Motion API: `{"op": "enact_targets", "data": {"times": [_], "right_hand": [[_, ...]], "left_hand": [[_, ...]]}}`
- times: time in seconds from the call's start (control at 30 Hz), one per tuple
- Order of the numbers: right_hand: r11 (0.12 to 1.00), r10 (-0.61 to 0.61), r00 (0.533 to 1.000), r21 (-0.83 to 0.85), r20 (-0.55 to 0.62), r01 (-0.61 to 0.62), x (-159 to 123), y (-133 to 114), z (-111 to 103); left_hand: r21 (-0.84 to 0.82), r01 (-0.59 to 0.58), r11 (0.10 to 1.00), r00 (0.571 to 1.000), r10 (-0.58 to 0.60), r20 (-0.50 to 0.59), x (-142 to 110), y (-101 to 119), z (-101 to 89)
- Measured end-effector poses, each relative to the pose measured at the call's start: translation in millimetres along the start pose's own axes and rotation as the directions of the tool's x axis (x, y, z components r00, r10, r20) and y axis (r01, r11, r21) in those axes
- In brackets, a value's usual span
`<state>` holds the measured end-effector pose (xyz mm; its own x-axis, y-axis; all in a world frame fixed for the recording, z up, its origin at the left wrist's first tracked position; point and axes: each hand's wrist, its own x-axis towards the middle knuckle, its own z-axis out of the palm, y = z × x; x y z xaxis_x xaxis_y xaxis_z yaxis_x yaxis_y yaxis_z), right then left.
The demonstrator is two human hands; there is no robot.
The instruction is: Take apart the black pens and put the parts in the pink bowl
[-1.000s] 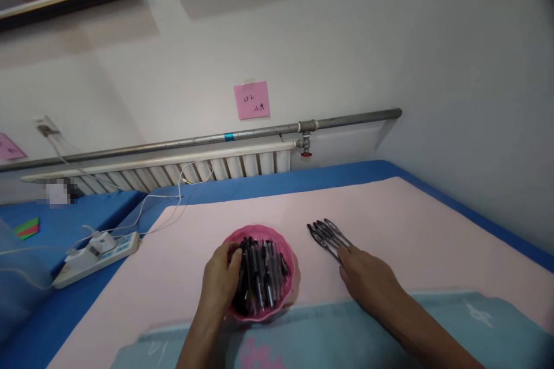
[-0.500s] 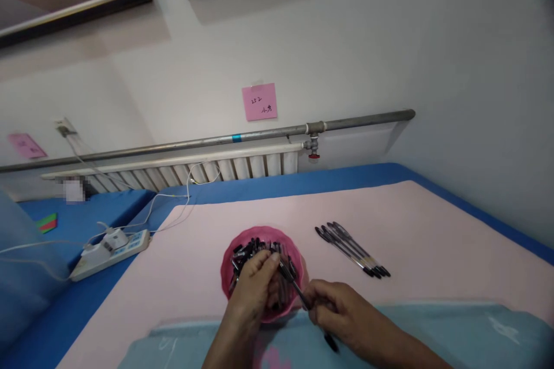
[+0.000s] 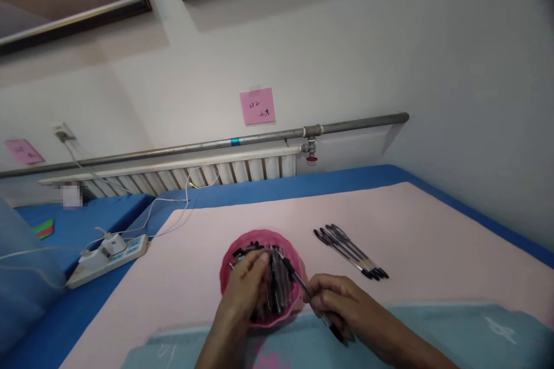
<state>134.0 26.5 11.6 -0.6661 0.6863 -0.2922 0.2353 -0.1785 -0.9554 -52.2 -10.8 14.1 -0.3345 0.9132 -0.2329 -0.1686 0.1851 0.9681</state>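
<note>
My right hand [image 3: 335, 302] is closed around a black-and-clear pen [image 3: 308, 293] at the bowl's right side. The pen slants, its upper end over the bowl and its dark lower end below my fingers. My left hand [image 3: 246, 282] is over the left part of the pink bowl [image 3: 225, 268], thumb and fingers drawn together. Whatever they hold is hidden. Many dark pens and small black pieces [image 3: 277, 285] fill the bowl, partly covered by my left hand.
Several pens [image 3: 352, 251] lie side by side on the pink table cover [image 3: 433, 230], right of the bowl. A light-blue cloth [image 3: 441, 331] lies along the near edge. A white power strip [image 3: 108, 262] with plugs and cables stands at the left. Behind are a radiator [image 3: 242, 172] and pipe [image 3: 268, 137].
My left hand has moved slightly left, away from the upper end of the pen. My right hand keeps hold of the pen, and more of the bowl's contents shows between my hands.
</note>
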Motion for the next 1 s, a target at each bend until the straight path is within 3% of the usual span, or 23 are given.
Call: {"op": "enact_targets", "data": {"times": [0.07, 0.13, 0.37, 0.57, 0.73, 0.9, 1.0], "right_hand": [[1.0, -0.023, 0.999, 0.022, 0.031, 0.022, 0.1, 1.5, -0.6], [0.999, -0.035, 0.997, 0.041, 0.066, 0.033, -0.6, 1.4, -1.8], [0.988, 0.001, 0.991, 0.153, 0.137, -0.022, -2.4, 0.3, -2.4], [0.976, -0.022, 0.997, 0.218, 0.073, 0.005, -2.6, 0.2, 3.7], [0.968, -0.067, 0.978, 0.252, 0.196, 0.015, -4.2, -0.2, 6.6], [0.95, -0.051, 0.992, 0.312, 0.119, 0.011, -4.1, -0.4, 7.1], [0.943, 0.001, 0.987, 0.327, 0.162, -0.055, -4.4, -1.7, 8.2]], "left_hand": [[-0.147, 0.123, 0.981, 0.976, -0.093, 0.199, -4.7, -3.7, 12.6], [-0.244, 0.156, 0.957, 0.958, -0.086, 0.273, -6.9, -6.2, 19.3], [-0.385, 0.157, 0.909, 0.964, -0.056, 0.261, -4.9, -7.7, 19.9], [-0.414, 0.114, 0.903, 0.978, -0.028, 0.208, -3.3, -9.5, 19.3], [-0.429, 0.11, 0.897, 0.975, -0.013, 0.221, -4.2, -8.7, 18.7], [-0.419, 0.112, 0.901, 0.975, -0.017, 0.223, -5.8, -7.6, 19.0], [-0.418, 0.108, 0.902, 0.971, -0.007, 0.237, -6.0, -7.6, 19.1]]}}
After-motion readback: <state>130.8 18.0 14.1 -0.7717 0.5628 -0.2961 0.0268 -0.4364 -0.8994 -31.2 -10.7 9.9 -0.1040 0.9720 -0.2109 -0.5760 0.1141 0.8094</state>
